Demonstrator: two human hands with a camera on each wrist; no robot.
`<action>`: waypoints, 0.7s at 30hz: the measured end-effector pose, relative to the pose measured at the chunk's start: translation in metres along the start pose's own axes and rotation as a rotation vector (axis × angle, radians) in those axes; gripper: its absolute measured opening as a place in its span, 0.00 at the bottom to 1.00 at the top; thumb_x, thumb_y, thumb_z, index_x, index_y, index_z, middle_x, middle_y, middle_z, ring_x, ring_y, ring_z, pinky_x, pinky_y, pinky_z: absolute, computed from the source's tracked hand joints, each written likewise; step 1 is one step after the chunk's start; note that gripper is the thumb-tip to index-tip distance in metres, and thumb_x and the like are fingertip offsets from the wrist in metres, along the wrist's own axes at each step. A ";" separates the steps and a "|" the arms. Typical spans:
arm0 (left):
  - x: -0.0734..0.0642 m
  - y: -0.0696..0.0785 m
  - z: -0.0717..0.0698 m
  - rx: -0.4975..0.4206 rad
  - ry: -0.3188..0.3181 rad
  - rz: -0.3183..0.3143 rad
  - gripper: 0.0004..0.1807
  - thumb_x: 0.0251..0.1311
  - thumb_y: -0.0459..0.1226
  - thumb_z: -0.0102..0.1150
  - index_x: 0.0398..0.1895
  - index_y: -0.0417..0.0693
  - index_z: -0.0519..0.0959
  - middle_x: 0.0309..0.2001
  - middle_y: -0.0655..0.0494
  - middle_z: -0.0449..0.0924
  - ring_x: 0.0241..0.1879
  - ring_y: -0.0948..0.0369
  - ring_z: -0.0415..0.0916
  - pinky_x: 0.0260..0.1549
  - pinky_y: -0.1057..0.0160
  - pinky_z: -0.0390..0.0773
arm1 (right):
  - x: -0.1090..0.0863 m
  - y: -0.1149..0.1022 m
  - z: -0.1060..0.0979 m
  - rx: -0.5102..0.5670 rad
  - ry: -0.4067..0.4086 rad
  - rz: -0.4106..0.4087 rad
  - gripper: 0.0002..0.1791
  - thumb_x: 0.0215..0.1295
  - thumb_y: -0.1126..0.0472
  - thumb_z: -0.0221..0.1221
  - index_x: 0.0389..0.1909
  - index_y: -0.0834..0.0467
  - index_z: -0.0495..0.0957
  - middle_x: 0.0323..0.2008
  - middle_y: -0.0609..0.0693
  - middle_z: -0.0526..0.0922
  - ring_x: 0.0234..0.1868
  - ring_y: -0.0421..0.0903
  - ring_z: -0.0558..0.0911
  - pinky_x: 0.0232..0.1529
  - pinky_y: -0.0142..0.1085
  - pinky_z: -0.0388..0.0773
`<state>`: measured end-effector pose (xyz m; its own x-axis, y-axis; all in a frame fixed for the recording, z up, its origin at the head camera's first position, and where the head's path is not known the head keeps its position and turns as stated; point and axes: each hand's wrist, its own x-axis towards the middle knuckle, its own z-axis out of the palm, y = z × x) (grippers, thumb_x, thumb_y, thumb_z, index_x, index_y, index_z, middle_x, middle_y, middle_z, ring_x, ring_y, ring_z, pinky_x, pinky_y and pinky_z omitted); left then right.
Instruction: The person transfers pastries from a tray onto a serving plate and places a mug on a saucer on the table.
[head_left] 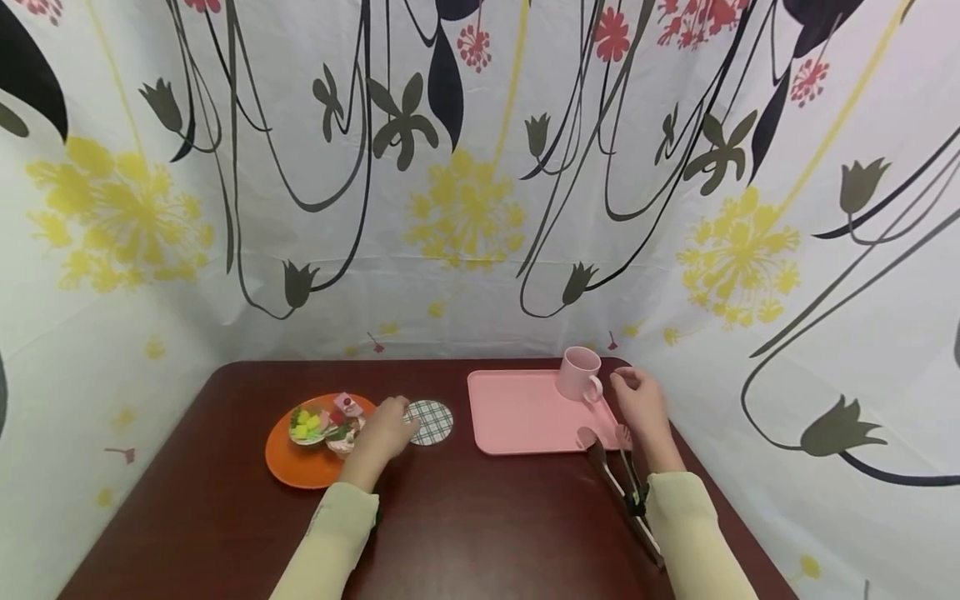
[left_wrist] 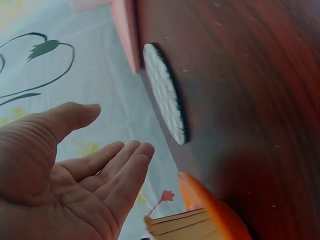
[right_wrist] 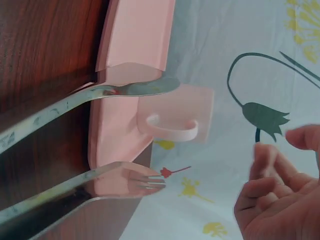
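My left hand [head_left: 382,435] is between the round checked coaster [head_left: 433,425] and the orange plate [head_left: 288,473]. In the left wrist view its thumb and fingers are spread apart, holding nothing. My right hand [head_left: 643,410] hovers beside the right edge of the pink tray [head_left: 517,421], near the pink mug [head_left: 577,373]. Its fingers are loosely bent and hold nothing in the right wrist view. A metal spoon [right_wrist: 107,90] and a metal fork [right_wrist: 112,179] lie by the tray's front right corner, their heads towards it, left of the right forearm.
Small dessert-like pieces [head_left: 306,425] sit on the orange plate, one topped with yellow and green. The mug stands at the tray's back right corner. A flower-printed curtain [head_left: 465,308] surrounds the dark wooden table [head_left: 480,525] at the back and sides.
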<state>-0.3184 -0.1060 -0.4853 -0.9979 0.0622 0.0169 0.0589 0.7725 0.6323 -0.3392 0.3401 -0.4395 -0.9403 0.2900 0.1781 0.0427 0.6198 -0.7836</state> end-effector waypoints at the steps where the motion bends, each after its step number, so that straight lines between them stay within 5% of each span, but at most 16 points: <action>1: 0.001 -0.001 0.003 0.015 -0.009 -0.008 0.31 0.73 0.42 0.64 0.72 0.32 0.73 0.69 0.33 0.76 0.66 0.39 0.77 0.67 0.37 0.76 | 0.003 0.001 0.003 0.012 0.012 0.002 0.29 0.81 0.42 0.52 0.65 0.61 0.79 0.59 0.65 0.85 0.56 0.60 0.85 0.51 0.44 0.82; 6: 0.007 -0.002 0.013 0.080 -0.027 -0.009 0.35 0.70 0.41 0.66 0.73 0.29 0.71 0.72 0.29 0.71 0.68 0.35 0.74 0.69 0.35 0.73 | 0.014 0.008 0.012 0.004 0.054 0.009 0.24 0.80 0.47 0.54 0.60 0.61 0.82 0.52 0.63 0.87 0.46 0.55 0.86 0.41 0.34 0.78; 12: 0.014 0.010 0.026 0.160 -0.019 -0.024 0.34 0.64 0.44 0.71 0.67 0.29 0.76 0.62 0.32 0.76 0.61 0.39 0.76 0.65 0.38 0.77 | 0.023 0.019 0.015 -0.031 0.063 0.039 0.25 0.79 0.47 0.54 0.61 0.61 0.82 0.55 0.64 0.86 0.51 0.57 0.86 0.47 0.43 0.80; 21: 0.013 0.013 0.033 0.321 -0.075 0.016 0.39 0.63 0.47 0.74 0.66 0.27 0.74 0.64 0.30 0.73 0.65 0.37 0.71 0.70 0.39 0.72 | 0.041 0.030 0.025 -0.109 -0.044 0.077 0.29 0.79 0.42 0.52 0.64 0.60 0.80 0.60 0.63 0.85 0.57 0.59 0.85 0.55 0.55 0.80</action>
<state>-0.3298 -0.0740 -0.5028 -0.9928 0.1129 -0.0398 0.0915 0.9302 0.3555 -0.3848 0.3525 -0.4703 -0.9466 0.3091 0.0913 0.1499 0.6731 -0.7242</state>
